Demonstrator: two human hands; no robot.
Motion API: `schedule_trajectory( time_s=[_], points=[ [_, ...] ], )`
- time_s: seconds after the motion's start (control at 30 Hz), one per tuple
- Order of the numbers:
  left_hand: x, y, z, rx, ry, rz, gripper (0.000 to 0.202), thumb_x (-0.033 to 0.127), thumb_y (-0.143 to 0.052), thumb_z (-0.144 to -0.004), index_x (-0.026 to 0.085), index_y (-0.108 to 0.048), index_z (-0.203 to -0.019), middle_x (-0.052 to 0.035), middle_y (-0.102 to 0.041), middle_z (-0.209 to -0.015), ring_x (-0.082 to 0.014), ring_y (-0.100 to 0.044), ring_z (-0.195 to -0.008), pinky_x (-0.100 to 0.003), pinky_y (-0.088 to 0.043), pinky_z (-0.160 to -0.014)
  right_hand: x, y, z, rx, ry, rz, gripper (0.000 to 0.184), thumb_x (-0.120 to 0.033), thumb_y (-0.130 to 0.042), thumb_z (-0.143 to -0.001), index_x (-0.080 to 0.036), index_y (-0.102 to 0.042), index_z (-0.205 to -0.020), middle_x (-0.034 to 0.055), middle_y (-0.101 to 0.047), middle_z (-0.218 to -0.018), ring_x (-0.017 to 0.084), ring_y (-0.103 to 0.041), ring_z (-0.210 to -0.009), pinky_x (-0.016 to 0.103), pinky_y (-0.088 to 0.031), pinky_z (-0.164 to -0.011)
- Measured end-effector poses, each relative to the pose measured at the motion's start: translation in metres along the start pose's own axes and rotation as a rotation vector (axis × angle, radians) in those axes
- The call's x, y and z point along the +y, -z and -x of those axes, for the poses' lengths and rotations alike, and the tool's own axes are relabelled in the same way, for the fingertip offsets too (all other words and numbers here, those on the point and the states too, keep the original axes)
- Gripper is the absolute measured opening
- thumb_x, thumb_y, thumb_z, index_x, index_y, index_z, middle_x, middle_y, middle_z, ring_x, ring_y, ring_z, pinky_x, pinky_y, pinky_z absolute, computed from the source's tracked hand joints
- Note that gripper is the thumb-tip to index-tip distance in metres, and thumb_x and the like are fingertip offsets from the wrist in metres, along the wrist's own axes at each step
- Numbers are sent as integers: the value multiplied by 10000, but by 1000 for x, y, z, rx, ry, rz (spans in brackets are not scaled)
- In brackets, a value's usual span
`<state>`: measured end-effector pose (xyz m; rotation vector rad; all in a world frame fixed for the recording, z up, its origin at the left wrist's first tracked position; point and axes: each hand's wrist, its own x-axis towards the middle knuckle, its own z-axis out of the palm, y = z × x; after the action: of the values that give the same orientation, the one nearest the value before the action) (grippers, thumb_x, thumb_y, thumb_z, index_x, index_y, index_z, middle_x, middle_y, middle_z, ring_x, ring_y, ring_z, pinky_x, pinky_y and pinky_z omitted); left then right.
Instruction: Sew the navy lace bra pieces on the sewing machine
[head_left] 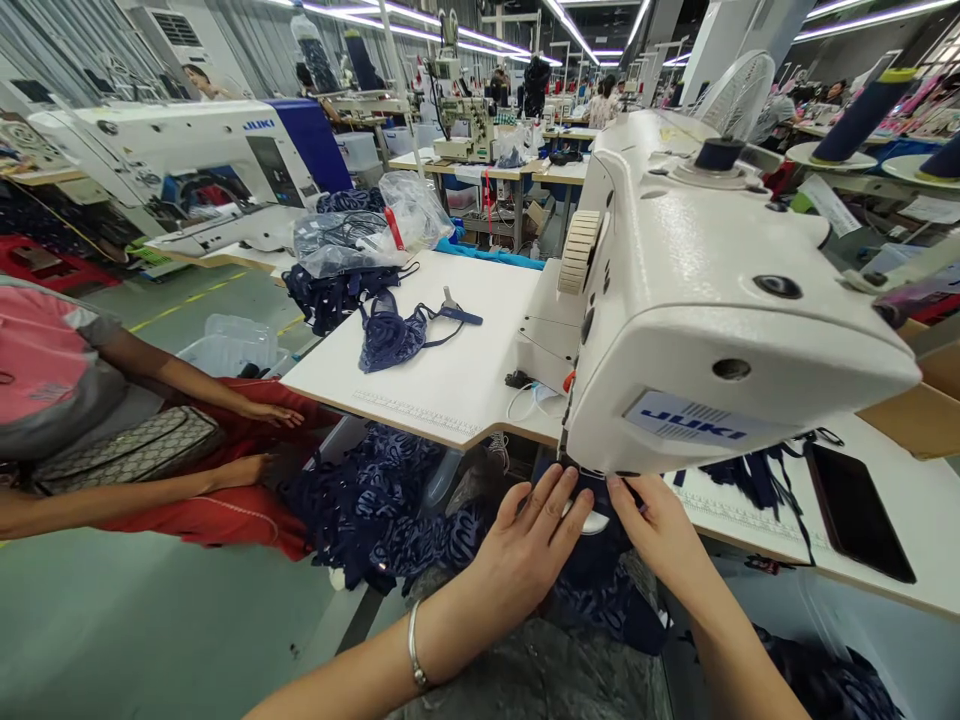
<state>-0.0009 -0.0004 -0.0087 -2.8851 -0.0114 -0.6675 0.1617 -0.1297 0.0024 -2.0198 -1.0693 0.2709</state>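
The left hand and right hand lie flat, fingers extended and gripping nothing, pressing the navy lace garment at the table edge beneath the Juki sewing machine head, evidently to keep it taut.

Blue "JUKI" on the label plate of my sewing machine; "JUKI" again on the neighbouring machine, far left.

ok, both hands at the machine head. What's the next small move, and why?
Probably ease the navy lace fabric forward under the sewing machine head: left hand and right hand both lie flat on it, fingertips right at the head's lower edge.
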Motion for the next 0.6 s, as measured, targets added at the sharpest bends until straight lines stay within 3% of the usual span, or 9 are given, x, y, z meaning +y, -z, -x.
schedule_trajectory(
  time_s=[0.2, 0.4, 0.5, 0.6],
  points=[
    [1, -2, 2, 12, 40, 22, 434, 210, -395, -998, 150, -431, -1426, -133, -313, -1543, -267, -256, -1441, -409, -238, -1122, 8, -6, 1, 45, 40, -21, 339, -447, -406, -982, -220, -656, -1017, 114, -636, -1000, 304, -579, -1026, 436, -475, -905],
    [3, -4, 6, 33, 75, -10, 444, 276, -442, -993, 165, -443, -1422, -117, -306, -1550, -257, -272, -1433, -376, -256, -1112, 29, -22, 3, 78, 33, -122, 319, -480, -429, -971, -225, -605, -1052, 114, -623, -1113, 323, -491, -1199, 491, -348, -1049],
    [2, -3, 6, 60, 81, -35, 446, 286, -454, -988, 175, -447, -1420, -102, -328, -1543, -238, -288, -1426, -357, -276, -1105, 35, -30, 5, 131, -43, -184, 356, -544, -449, -948, -225, -556, -1063, 106, -621, -1080, 325, -514, -1163, 453, -418, -976],
    [3, -3, 6, 102, 86, -47, 438, 294, -462, -981, 189, -470, -1406, -88, -363, -1527, -228, -311, -1415, -349, -299, -1091, 44, -36, 12, 198, -140, -258, 389, -594, -466, -933, -230, -502, -1066, 83, -611, -996, 289, -588, -980, 391, -488, -835]
  ],
)
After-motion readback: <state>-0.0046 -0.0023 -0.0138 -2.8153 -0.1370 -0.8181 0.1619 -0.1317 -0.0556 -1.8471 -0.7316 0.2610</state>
